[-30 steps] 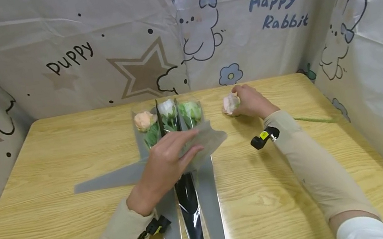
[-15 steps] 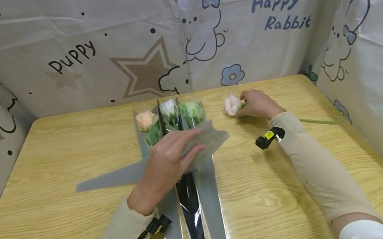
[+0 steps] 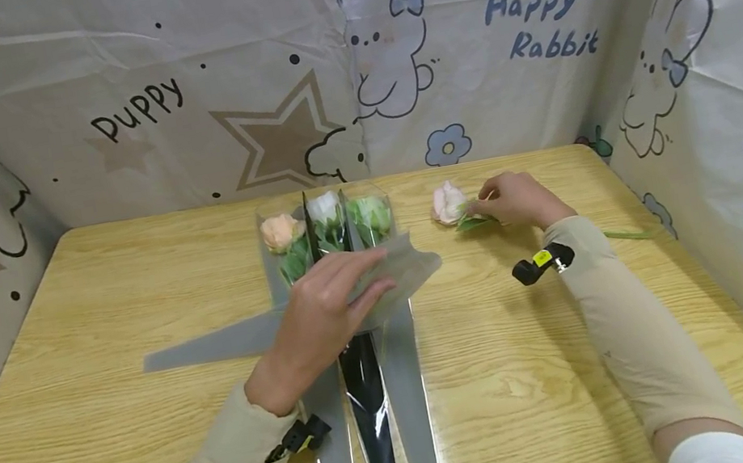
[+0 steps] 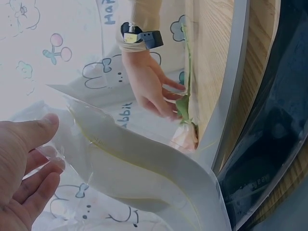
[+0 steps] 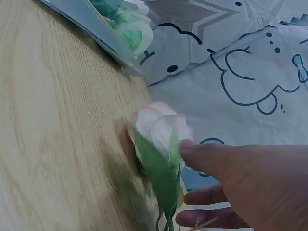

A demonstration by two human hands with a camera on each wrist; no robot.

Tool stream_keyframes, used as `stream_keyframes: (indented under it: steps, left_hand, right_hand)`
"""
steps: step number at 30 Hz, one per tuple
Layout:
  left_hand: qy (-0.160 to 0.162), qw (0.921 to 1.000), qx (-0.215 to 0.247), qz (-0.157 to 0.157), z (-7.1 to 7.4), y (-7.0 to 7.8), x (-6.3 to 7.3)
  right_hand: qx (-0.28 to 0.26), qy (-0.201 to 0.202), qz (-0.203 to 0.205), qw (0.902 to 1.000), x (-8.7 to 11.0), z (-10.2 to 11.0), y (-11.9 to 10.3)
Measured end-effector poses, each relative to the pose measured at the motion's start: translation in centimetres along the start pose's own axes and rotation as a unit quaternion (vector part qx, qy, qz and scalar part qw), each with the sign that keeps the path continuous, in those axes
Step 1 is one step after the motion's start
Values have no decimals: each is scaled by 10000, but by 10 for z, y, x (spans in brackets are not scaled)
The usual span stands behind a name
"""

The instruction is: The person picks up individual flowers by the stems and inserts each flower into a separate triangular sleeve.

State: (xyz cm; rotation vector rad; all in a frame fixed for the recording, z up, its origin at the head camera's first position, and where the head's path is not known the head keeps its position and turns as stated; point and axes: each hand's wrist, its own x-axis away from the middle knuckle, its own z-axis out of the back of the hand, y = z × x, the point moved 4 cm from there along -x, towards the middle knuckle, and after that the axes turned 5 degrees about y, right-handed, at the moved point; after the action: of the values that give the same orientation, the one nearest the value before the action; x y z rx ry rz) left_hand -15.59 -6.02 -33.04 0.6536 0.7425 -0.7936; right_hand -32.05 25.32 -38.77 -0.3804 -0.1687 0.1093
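Three sleeved flowers lie side by side: a peach rose (image 3: pixel 281 232), a white rose (image 3: pixel 324 211) and a green rose (image 3: pixel 370 215). Across their sleeves lies another grey, clear-fronted flower sleeve (image 3: pixel 407 266), its tapered end pointing left. My left hand (image 3: pixel 328 304) holds this sleeve at its mouth, thumb and fingers on the film, which bulges apart in the left wrist view. To the right, a pale pink rose (image 3: pixel 448 204) lies unwrapped, its stem running right. My right hand (image 3: pixel 521 198) is at its base; the thumb touches the bloom and the fingertips lie beside the stem.
The wooden table (image 3: pixel 549 366) is bordered at the back and sides by a printed cloth (image 3: pixel 181 149). Grey sleeve tails (image 3: pixel 413 413) and a black one (image 3: pixel 372 420) extend toward the front edge.
My right hand has slid rightward from the pink rose's bloom to its base, uncovering the petals and a leaf. The rose has hardly moved. My left hand keeps its place on the sleeve.
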Motion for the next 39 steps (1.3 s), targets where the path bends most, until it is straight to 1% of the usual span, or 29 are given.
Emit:
stream_keyframes:
  steps: [3, 7, 12, 15, 24, 26, 29, 32, 39]
  left_hand:
    - [8, 10000, -12, -18, 0, 0, -1]
    - [45, 10000, -25, -69, 1, 1, -2]
    - [53, 9999, -25, -99, 1, 1, -2]
    - [26, 10000, -18, -89, 2, 2, -2]
    - [98, 9998, -44, -170, 2, 3, -3]
    - [109, 9998, -43, -185, 2, 3, -3]
    - [104, 9998, -41, -181, 2, 3, -4]
    - [99, 9998, -26, -153, 2, 3, -3]
    - [108, 9999, 12, -112, 0, 0, -2]
  right_hand:
    - [127, 120, 55, 9998, 3, 4, 3]
    - [321, 61, 250, 9992, 3, 4, 6]
    - [321, -45, 250, 9992, 2, -2, 9]
    - [318, -34, 219, 9992, 1, -5, 8]
    - [420, 67, 503, 9978, 3, -6, 4]
    - [466, 95, 621, 9969, 3, -7, 2]
    - [535, 187, 809, 9951, 5, -8, -1]
    - [552, 359, 947, 9933, 7, -7, -5]
    - [363, 854, 959, 9911, 17, 7, -21]
